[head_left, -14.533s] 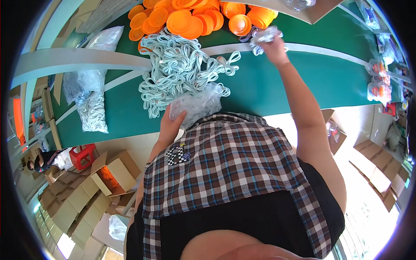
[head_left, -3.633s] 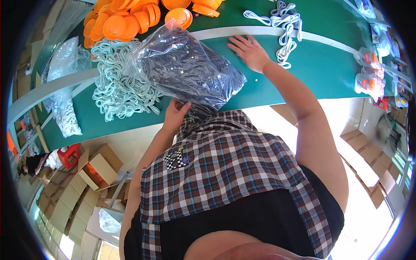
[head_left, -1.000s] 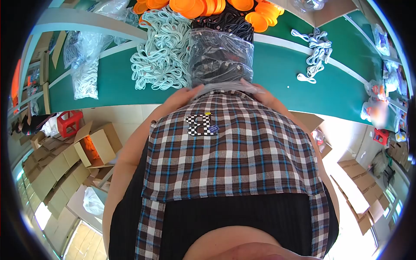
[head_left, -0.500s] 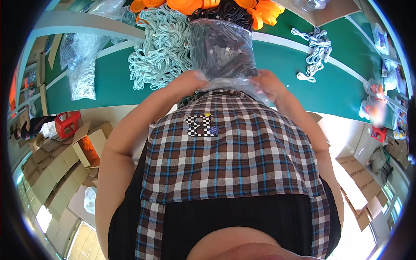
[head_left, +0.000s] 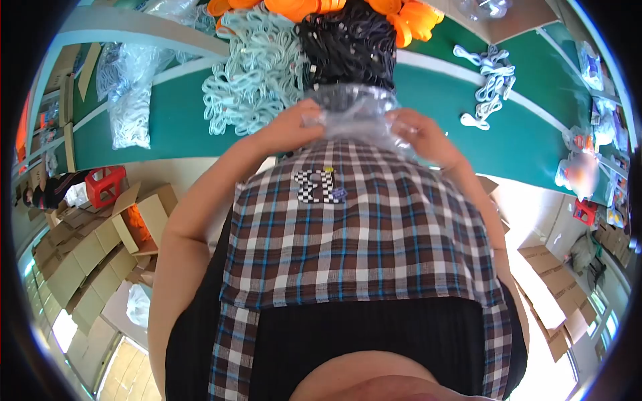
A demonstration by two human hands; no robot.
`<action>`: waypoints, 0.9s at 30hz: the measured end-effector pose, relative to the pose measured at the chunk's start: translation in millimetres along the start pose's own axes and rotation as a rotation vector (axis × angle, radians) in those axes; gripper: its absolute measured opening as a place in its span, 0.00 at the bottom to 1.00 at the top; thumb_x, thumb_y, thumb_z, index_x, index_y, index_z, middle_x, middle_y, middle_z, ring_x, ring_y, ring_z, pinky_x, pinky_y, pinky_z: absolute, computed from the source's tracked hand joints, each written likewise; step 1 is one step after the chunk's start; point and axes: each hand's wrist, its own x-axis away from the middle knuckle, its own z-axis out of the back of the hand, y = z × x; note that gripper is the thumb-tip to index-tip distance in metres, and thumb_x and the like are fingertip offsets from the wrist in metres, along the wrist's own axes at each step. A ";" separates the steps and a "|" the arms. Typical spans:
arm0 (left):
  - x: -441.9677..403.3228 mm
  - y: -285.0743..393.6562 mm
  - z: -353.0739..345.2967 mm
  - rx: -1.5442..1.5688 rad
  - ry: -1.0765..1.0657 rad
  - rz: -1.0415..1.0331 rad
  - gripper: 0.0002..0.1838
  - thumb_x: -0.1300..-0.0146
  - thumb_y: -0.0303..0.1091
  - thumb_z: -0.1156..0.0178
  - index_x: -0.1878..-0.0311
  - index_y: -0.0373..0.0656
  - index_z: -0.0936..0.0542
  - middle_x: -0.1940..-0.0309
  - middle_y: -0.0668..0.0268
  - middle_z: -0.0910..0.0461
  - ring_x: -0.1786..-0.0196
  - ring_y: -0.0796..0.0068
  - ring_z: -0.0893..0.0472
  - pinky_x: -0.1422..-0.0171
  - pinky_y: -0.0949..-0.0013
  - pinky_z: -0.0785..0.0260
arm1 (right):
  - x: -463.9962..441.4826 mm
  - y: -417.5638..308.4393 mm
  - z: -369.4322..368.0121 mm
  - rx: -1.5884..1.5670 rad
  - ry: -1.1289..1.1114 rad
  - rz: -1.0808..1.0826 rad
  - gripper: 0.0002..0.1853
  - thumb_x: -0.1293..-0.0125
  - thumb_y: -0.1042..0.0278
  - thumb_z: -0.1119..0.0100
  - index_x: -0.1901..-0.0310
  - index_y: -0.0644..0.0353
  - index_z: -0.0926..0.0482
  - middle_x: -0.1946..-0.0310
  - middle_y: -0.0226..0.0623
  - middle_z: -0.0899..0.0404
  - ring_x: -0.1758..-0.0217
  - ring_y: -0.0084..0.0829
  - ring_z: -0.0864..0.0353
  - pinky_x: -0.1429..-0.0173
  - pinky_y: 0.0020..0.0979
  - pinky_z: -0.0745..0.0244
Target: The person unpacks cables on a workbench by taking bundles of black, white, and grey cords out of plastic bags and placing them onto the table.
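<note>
A clear plastic bag [head_left: 361, 120] is stretched between my hands at the near edge of the table, in front of my checked apron. My left hand [head_left: 299, 127] grips its left side with bent fingers. On the other side my right hand [head_left: 428, 139] pinches the bag, its fingers partly covered by shiny film. Directly beyond the bag lies a heap of black cables [head_left: 351, 50], and some dark shapes show through the film. A pile of pale grey-white coiled cables [head_left: 257, 70] sits left of the black heap. What the bag contains is hard to make out.
Orange round parts [head_left: 418, 20] line the back of the green table [head_left: 180, 130]. Clear-bagged white cables [head_left: 130, 120] lie at left, and several loose white cables [head_left: 491, 83] at right. Cardboard boxes [head_left: 144, 220] and a red stool [head_left: 105, 186] stand on the floor.
The plastic bag has come down toward me and bunched up, so the black cables behind it now show uncovered. Both hands still hold it, and my view has shifted slightly.
</note>
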 end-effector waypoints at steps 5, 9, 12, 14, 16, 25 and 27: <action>16.7 40.3 10.1 0.365 0.178 0.058 0.17 0.36 0.38 0.44 0.49 0.39 0.19 0.52 0.67 0.22 0.53 0.74 0.25 0.46 0.73 0.33 | -3.3 -3.4 2.3 -0.609 0.156 -0.303 0.13 0.27 0.62 0.44 0.53 0.64 0.20 0.62 0.31 0.18 0.67 0.24 0.23 0.62 0.24 0.27; 6.2 36.6 24.9 0.096 0.094 0.156 0.17 0.33 0.35 0.44 0.44 0.39 0.20 0.47 0.66 0.22 0.47 0.75 0.24 0.42 0.72 0.33 | -38.7 -33.5 23.1 -0.930 0.221 -0.247 0.16 0.26 0.60 0.45 0.49 0.65 0.22 0.60 0.35 0.18 0.65 0.24 0.22 0.61 0.22 0.27; 1.7 63.5 44.2 0.570 0.456 -0.191 0.17 0.36 0.33 0.42 0.45 0.39 0.21 0.48 0.65 0.21 0.49 0.74 0.23 0.44 0.71 0.31 | -51.1 -49.6 20.6 -1.093 0.248 -0.107 0.18 0.26 0.59 0.46 0.46 0.66 0.23 0.58 0.37 0.18 0.63 0.25 0.20 0.59 0.21 0.26; -20.4 31.4 62.5 0.715 0.548 -0.239 0.15 0.36 0.35 0.40 0.49 0.38 0.20 0.49 0.65 0.22 0.50 0.73 0.23 0.47 0.72 0.29 | -60.1 -59.4 15.4 -1.116 0.277 -0.050 0.19 0.27 0.57 0.45 0.46 0.65 0.23 0.57 0.37 0.19 0.60 0.27 0.20 0.57 0.25 0.25; -49.0 -51.1 84.8 1.508 0.455 -0.618 0.11 0.36 0.28 0.45 0.52 0.37 0.19 0.49 0.57 0.19 0.47 0.63 0.22 0.37 0.67 0.35 | -70.8 -63.3 14.2 -1.139 0.303 0.008 0.20 0.28 0.56 0.44 0.45 0.64 0.24 0.56 0.38 0.19 0.58 0.29 0.20 0.55 0.29 0.24; 119.8 -38.8 54.8 0.954 1.122 -0.077 0.14 0.30 0.43 0.44 0.50 0.45 0.23 0.58 0.65 0.21 0.54 0.73 0.24 0.46 0.70 0.32 | 71.3 163.2 -22.0 0.789 -0.076 -0.437 0.36 0.39 0.47 0.33 0.39 0.62 0.34 0.46 0.55 0.24 0.45 0.51 0.21 0.49 0.45 0.21; 137.7 -83.6 38.4 1.023 1.152 0.177 0.13 0.29 0.39 0.45 0.48 0.44 0.24 0.59 0.66 0.22 0.55 0.76 0.25 0.46 0.74 0.33 | 71.2 158.8 -36.7 0.903 -0.110 -0.381 0.32 0.36 0.52 0.36 0.40 0.66 0.36 0.49 0.58 0.23 0.49 0.52 0.19 0.52 0.45 0.20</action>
